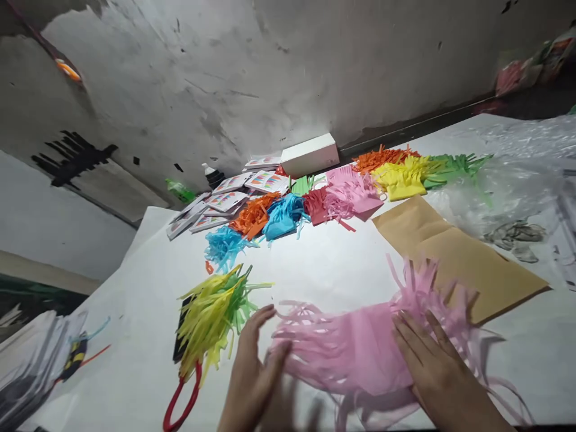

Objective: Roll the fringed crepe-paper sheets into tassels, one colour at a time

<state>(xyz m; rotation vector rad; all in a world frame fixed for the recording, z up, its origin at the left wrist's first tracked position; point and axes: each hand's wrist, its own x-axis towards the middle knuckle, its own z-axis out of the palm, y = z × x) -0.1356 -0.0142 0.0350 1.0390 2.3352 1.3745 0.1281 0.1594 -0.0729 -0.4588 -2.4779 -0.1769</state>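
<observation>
A pink fringed tissue-paper sheet (pixel 366 345) lies spread on the white table, its cut strips fanning out at both ends. My right hand (pixel 432 360) rests flat on the right part of the sheet, fingers stretched out. At the sheet's left fringe is my left hand (pixel 256 363), thumb and fingers apart with nothing gripped; whether it touches the strips I cannot tell. Left of it lies a yellow and green tassel (pixel 216 309) over a dark object, a pair of red handles (pixel 182 405) showing below.
Fringed paper bundles in blue (pixel 283 216), orange (pixel 254 216), pink (pixel 351 189) and yellow (pixel 400 178) line the back. Flat printed packs (pixel 227 201) and a white box (pixel 310 155) stand behind. A brown envelope (pixel 459 258) and clear plastic (pixel 508 186) lie right.
</observation>
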